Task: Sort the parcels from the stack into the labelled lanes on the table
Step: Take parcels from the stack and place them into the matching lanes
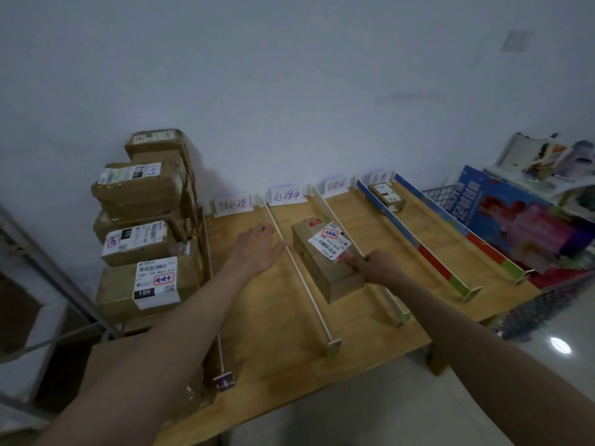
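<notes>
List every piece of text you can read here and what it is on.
"待处理": card behind the first lane.
"处理中": card behind the second lane.
"已完成": card behind the third lane.
"15H": label of the lowest stacked parcel.
"070-070": label of the parcel in the second lane.
Fourth lane's card, blue box print, other labels: too blurred to read.

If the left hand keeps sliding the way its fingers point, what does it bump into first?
Probably the thin white divider rail right at the left hand's fingertips. Beyond it sits the cardboard parcel in the next lane. Depth is hard to judge, so the hand might pass above the rail.
</notes>
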Demonstrator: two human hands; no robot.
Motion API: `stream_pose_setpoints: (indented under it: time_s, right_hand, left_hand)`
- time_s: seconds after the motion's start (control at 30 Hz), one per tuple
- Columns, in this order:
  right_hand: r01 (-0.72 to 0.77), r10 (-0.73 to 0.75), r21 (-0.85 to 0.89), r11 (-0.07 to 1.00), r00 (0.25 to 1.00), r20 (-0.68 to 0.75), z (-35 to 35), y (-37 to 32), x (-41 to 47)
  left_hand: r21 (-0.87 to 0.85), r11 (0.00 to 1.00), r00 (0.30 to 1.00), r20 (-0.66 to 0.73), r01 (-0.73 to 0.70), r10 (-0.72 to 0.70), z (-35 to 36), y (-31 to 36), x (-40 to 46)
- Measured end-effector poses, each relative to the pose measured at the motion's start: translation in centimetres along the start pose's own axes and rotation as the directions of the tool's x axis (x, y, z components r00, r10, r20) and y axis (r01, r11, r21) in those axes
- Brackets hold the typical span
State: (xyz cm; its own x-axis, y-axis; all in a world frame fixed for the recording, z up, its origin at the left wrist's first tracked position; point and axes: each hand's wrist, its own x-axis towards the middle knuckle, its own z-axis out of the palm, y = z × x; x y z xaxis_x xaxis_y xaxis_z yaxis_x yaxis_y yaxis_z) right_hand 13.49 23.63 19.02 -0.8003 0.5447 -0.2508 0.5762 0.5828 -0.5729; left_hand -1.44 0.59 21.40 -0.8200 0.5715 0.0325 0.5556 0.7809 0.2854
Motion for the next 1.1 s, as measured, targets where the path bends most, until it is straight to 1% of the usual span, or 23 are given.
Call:
stream_pose_setpoints:
  time_s: [0.07, 0.13, 0.27, 0.37, 0.43, 0.5, 0.63, 0.8, 0.93, 1.1]
  right_hand:
    - [-0.065, 0.066, 0.045, 0.997, 0.998, -0.022, -1.1, 1.7, 0.5]
    - [-0.105, 0.108, 0.068, 0.992, 0.993, -0.051, -2.1, 3.3, 1.2]
    - [-0.131, 0.142, 0.113, 0.985, 0.985, -0.097, -4.5, 6.8, 3.5]
    - [-0.124, 0.138, 0.110, 0.986, 0.981, -0.134, -6.5, 9.5, 5.9]
    - [-0.105, 0.113, 0.061, 0.993, 0.981, -0.158, -8.3, 11.5, 7.9]
    - [-0.095, 0.093, -0.005, 0.995, 0.985, -0.145, -10.1, 13.8, 9.9]
    - [-0.071, 0.069, -0.010, 0.997, 0.990, -0.127, -13.0, 19.2, 14.6]
    - [-0.026, 0.020, -0.078, 0.997, 0.997, -0.073, -15.4, 23.3, 19.4]
    - [0.016, -0.020, -0.123, 0.992, 0.999, -0.034, -16.5, 23.9, 22.6]
    - [0.050, -0.051, -0.085, 0.995, 0.999, -0.003, -15.8, 24.1, 27.0]
  left_hand:
    - [0.129, 0.990, 0.999, -0.012, -0.048, 0.050, 0.9, 1.4, 0.3]
    - [0.210, 0.975, 0.996, -0.025, -0.078, 0.085, 1.9, 3.0, 0.9]
    - [0.259, 0.962, 0.994, -0.038, -0.090, 0.103, 4.2, 6.8, 3.1]
    - [0.276, 0.957, 0.993, -0.048, -0.090, 0.107, 6.4, 10.0, 5.2]
    - [0.267, 0.962, 0.995, -0.050, -0.065, 0.082, 8.1, 12.5, 7.0]
    - [0.255, 0.967, 0.998, -0.042, -0.032, 0.044, 9.8, 15.1, 8.6]
    - [0.234, 0.971, 0.999, -0.032, 0.042, -0.035, 13.2, 20.1, 11.3]
    - [0.285, 0.950, 0.991, -0.027, 0.130, -0.128, 15.5, 25.0, 13.2]
    - [0.302, 0.937, 0.984, -0.027, 0.174, -0.174, 16.4, 26.2, 14.8]
    - [0.284, 0.932, 0.973, -0.019, 0.225, -0.230, 17.5, 25.6, 18.1]
